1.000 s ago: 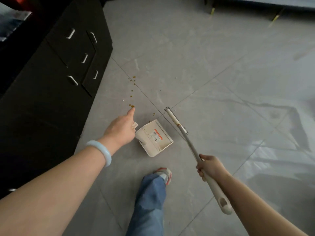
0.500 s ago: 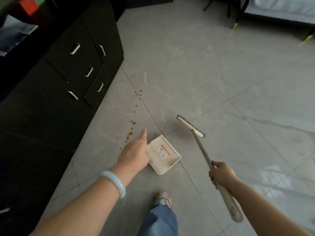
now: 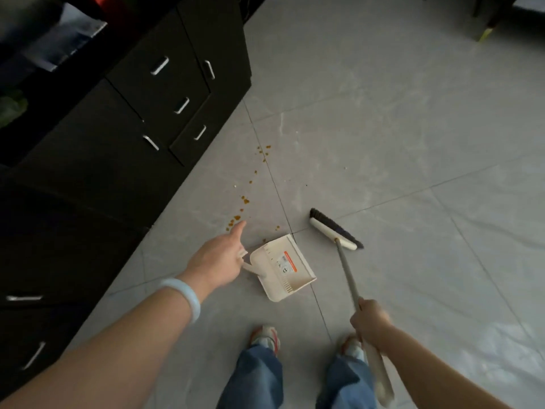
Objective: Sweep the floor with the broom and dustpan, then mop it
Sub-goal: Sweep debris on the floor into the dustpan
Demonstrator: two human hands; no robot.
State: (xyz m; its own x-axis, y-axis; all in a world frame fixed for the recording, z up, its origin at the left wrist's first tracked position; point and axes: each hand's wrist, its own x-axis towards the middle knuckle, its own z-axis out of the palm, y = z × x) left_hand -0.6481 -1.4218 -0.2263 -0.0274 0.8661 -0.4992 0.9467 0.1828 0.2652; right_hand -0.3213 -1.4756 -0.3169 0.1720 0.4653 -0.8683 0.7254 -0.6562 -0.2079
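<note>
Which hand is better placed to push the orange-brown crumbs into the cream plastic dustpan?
Right hand: it grips the grey-handled broom. The left hand holds the cream plastic dustpan beside the orange-brown crumbs.

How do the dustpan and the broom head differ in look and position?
The dustpan is an all-cream open tray held by the left hand; the broom head is a narrow cream bar with dark bristles. The dustpan lies nearer the orange crumbs; the broom head lies right of it. Both are cream plastic.
</note>
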